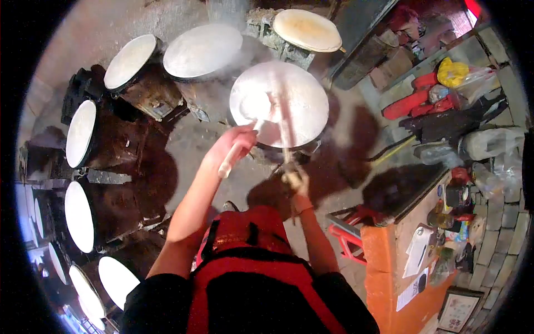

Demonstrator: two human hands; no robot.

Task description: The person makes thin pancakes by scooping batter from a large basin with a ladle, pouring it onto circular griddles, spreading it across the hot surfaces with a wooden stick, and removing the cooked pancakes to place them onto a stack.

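Note:
A round pan with a white surface lies in front of me on a dark stand. My left hand is closed around the pale handle of a tool with a rounded white head, which is over the left part of the pan; glare hides its exact kind. My right hand grips a long thin stick that reaches across the pan and is smeared by motion. Whether the tool or the stick touches the white surface, I cannot tell.
Several white-topped round pans on rusty drum-like stoves curve around my left. A tan round lid sits at the back. To my right stand an orange table, a red stool and bags with red items.

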